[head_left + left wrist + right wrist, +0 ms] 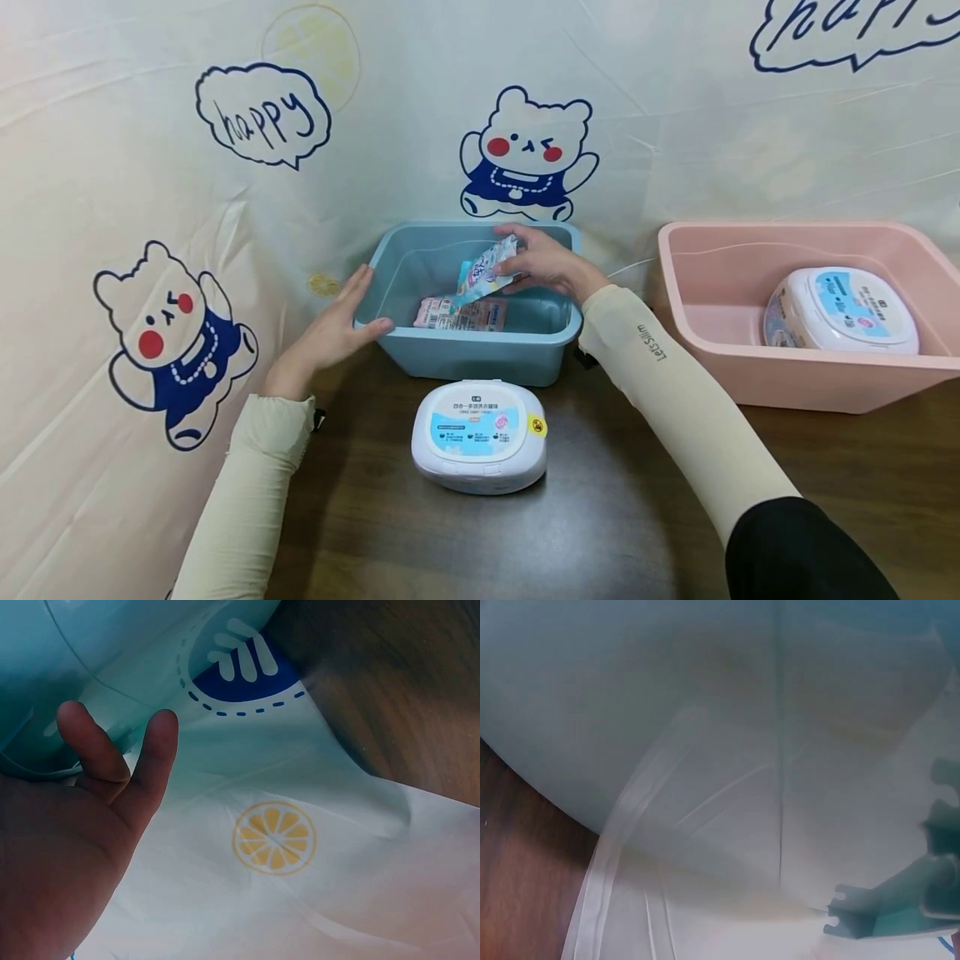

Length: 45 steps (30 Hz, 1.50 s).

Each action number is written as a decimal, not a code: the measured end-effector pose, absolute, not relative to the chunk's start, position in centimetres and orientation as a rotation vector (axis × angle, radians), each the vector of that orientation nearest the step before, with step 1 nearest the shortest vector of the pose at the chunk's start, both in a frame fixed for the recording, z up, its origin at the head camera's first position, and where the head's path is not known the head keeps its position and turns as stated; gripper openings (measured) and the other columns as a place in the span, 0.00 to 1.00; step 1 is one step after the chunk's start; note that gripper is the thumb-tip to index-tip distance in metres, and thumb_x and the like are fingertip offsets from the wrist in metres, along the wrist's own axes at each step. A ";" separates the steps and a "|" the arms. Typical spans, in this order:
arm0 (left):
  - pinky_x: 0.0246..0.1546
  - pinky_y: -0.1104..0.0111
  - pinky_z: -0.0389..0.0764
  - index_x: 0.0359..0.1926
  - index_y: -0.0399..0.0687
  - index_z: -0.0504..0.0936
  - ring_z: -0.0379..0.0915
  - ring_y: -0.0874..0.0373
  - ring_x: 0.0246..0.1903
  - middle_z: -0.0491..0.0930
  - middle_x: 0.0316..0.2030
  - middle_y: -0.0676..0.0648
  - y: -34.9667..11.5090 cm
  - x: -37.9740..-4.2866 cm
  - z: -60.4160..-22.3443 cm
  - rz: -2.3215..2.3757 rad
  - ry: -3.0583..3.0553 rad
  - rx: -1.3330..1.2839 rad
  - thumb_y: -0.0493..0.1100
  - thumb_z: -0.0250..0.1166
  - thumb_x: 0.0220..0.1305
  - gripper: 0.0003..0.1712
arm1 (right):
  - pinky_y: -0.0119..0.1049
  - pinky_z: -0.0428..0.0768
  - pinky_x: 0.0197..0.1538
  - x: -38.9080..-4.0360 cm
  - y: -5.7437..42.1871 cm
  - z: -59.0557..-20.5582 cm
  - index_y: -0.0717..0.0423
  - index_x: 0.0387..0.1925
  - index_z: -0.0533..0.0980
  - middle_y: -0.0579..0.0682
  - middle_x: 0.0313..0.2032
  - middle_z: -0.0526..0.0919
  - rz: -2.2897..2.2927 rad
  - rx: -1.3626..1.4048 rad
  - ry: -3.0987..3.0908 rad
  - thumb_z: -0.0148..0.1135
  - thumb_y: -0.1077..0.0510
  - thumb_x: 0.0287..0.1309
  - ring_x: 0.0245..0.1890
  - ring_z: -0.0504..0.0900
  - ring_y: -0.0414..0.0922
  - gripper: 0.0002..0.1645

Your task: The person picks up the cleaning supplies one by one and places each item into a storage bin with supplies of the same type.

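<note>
In the head view, my right hand (546,265) pinches a small light-blue printed packet (483,271) inside the blue bin (476,357). The packet is tilted, its lower end overlapping a pink-and-white soft pack (427,313) that lies flat on the bin's floor. My left hand (333,332) rests against the bin's left rim, fingers stretched along the side and thumb at the front corner. Two of its raised fingers (159,761) show in the left wrist view beside the bluish wall. The right wrist view does not show the right hand.
A white lidded box (480,475) with a blue label stands on the dark wooden table (600,533) in front of the blue bin. To the right, a pink bin (810,383) holds a similar white box (862,304). Printed cloth (397,108) hangs behind and at left.
</note>
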State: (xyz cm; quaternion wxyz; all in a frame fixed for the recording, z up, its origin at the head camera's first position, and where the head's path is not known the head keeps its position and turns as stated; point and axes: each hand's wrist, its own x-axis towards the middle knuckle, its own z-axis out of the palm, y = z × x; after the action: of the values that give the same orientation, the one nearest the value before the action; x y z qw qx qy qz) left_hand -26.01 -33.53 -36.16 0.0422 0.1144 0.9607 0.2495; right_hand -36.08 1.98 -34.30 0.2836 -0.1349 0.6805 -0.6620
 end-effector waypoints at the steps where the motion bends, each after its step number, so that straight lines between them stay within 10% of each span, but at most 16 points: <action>1: 0.66 0.31 0.46 0.82 0.59 0.35 0.34 0.38 0.77 0.30 0.80 0.53 -33.6 -25.9 -36.1 0.763 2.940 0.348 0.68 0.59 0.68 0.56 | 0.60 0.76 0.58 -36.1 2.0 -34.2 0.46 0.79 0.54 0.62 0.66 0.68 -1.765 -0.367 1.828 0.62 0.71 0.65 0.55 0.78 0.62 0.47; 28: 0.66 0.31 0.47 0.82 0.59 0.35 0.35 0.37 0.77 0.30 0.80 0.54 -33.9 -25.1 -35.8 0.765 2.956 0.325 0.70 0.58 0.67 0.57 | 0.41 0.85 0.40 -34.9 1.6 -33.4 0.52 0.72 0.67 0.53 0.62 0.78 -1.918 -0.348 2.021 0.60 0.61 0.71 0.48 0.81 0.67 0.31; 45: 0.68 0.34 0.47 0.82 0.60 0.34 0.34 0.40 0.77 0.30 0.80 0.54 -33.7 -25.9 -36.1 0.740 2.943 0.336 0.72 0.57 0.67 0.57 | 0.42 0.86 0.39 -33.9 2.8 -33.7 0.58 0.59 0.77 0.59 0.54 0.84 -2.131 -0.446 2.058 0.59 0.63 0.71 0.30 0.86 0.52 0.17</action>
State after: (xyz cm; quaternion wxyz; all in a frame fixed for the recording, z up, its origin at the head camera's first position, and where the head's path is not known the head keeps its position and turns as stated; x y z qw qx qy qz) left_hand -25.89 -33.66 -36.10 0.0440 0.1099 0.9630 0.2421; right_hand -33.94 2.77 -33.67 0.0725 -0.1485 0.6851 -0.7095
